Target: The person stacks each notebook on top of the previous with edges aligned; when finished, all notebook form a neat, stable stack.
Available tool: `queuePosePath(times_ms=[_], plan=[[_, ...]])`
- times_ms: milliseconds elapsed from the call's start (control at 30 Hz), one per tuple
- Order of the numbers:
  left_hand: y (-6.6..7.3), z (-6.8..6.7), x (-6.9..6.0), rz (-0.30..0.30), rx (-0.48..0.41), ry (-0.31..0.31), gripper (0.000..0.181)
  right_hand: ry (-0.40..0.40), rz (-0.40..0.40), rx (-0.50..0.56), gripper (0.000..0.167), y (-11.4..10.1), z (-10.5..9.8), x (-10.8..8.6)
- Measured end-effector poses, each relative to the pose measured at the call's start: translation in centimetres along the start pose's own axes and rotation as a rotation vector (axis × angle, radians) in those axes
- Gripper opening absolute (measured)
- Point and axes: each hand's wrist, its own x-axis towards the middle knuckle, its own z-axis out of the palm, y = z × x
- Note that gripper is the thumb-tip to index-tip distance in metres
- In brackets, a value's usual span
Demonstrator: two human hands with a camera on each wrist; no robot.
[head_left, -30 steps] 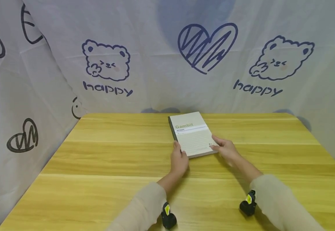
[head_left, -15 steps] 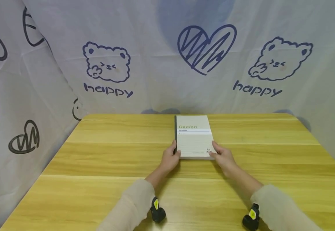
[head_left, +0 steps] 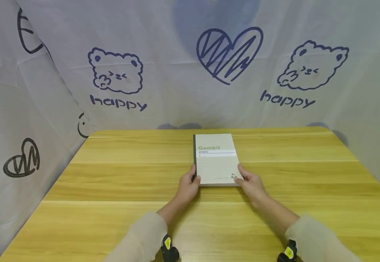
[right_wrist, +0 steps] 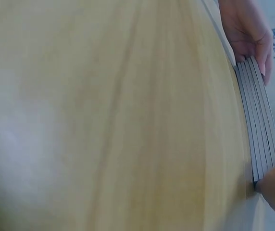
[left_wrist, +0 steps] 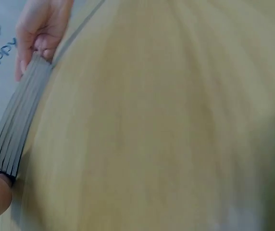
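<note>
A stack of several notebooks [head_left: 216, 163] lies flat between my two hands, near the middle of the table's far half. The top one has a pale cover printed "Gambit" and a dark spine on its left. In the left wrist view the layered page edges of the stack [left_wrist: 19, 113] show. My left hand [head_left: 188, 187] grips the near left corner, thumb on top. My right hand [head_left: 253, 186] holds the near right corner the same way. The undersides, with the fingers below, are hidden. Whether the stack touches the table cannot be told.
The wooden table [head_left: 111, 182] extends around the stack on all sides. Behind it hangs a white cloth [head_left: 173, 83] with printed bears and hearts, and more cloth [head_left: 19, 120] borders the left side.
The notebook stack was tilted a second ago; it has turned to sit nearly square and come slightly nearer to me. My left hand has shifted leftward, and both hands have kept their hold.
</note>
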Motion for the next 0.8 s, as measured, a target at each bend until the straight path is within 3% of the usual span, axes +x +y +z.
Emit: queuePosePath(times_ms=[500,800], plan=[[0.1,-0.5,-1.6,-0.023,-0.009,-0.045,0.050,-0.007,0.006,-0.038,0.058,0.5,0.5,-2.1],[0.6,-0.4,-2.4,-0.041,-0.017,-0.036,0.050,0.010,-0.002,-0.066,0.056,0.7,0.5,-2.4]])
